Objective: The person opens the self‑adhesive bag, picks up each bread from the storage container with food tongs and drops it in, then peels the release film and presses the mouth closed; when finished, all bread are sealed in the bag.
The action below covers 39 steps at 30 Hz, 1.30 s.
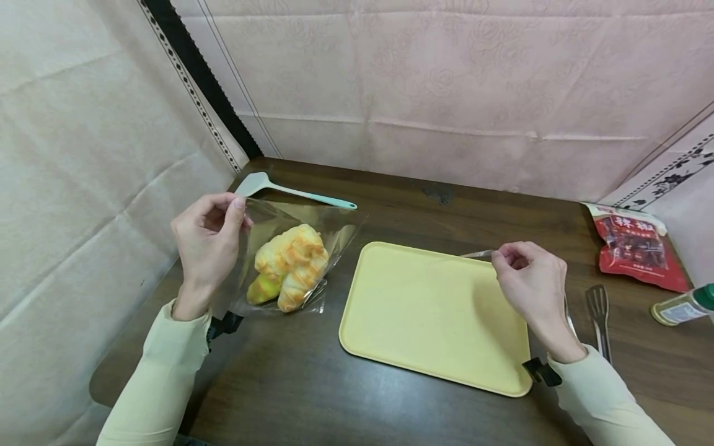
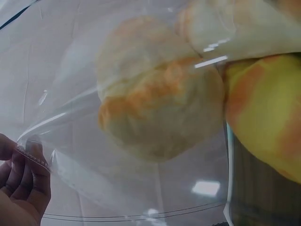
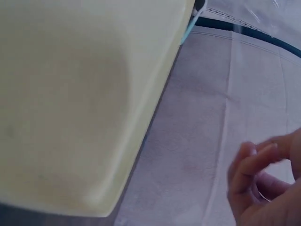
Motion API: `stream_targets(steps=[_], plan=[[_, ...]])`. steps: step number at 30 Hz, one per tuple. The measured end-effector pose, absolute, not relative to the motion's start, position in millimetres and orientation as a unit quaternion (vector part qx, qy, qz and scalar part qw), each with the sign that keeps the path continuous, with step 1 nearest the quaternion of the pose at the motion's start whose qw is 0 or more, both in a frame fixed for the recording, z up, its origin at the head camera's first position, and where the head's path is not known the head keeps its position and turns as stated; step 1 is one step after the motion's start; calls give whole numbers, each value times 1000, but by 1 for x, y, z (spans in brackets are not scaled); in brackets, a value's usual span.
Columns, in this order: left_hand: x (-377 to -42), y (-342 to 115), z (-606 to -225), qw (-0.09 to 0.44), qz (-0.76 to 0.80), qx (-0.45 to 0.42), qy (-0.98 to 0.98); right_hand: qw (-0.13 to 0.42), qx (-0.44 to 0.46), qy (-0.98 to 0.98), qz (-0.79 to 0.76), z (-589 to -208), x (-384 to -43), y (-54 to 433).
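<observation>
My left hand point(image 1: 209, 238) pinches the upper left edge of a clear plastic bag point(image 1: 340, 238). Inside the bag are bread rolls point(image 1: 292, 260), golden and cream coloured, plus a yellow-green piece point(image 1: 263, 289). The left wrist view shows the left thumb and fingers point(image 2: 29, 181) gripping the bag's edge beside the rolls. Over the far right part of a pale yellow tray point(image 1: 424, 322), my right hand point(image 1: 532, 288) pinches a thin, clear, shiny strip point(image 1: 476, 254). In the right wrist view its fingers point(image 3: 249, 172) are curled and blurred; the strip cannot be made out there.
Behind the bag lies a light blue spatula point(image 1: 301, 191). Right of the tray are a fork point(image 1: 599, 316) and a partly hidden metal utensil, then a red food packet point(image 1: 638, 244) and a green-capped jar point(image 1: 683, 306). Cloth walls point(image 1: 446, 80) border the table.
</observation>
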<state>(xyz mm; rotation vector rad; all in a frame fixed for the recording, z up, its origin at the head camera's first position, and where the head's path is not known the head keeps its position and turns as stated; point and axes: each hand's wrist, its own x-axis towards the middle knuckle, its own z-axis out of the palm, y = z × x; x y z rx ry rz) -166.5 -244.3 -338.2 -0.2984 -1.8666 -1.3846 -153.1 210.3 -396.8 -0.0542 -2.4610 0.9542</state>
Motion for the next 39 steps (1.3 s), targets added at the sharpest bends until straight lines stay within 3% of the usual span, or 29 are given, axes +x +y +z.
stream_targets(steps=[15,22,28,39], plan=[[-167,-245,-338,385,-548,-131,-731,-20,2,-962,273,-401,-156,225],[-168,-245,-338,380,-544,-127,-737,-12,14,-970,241,-385,-157,226],[-167,-244,-336,377,-537,-127,-744,13,44,-959,280,-364,-158,193],[-166,-243,-335,366,-529,-136,-754,-90,99,-865,483,-366,-193,99]])
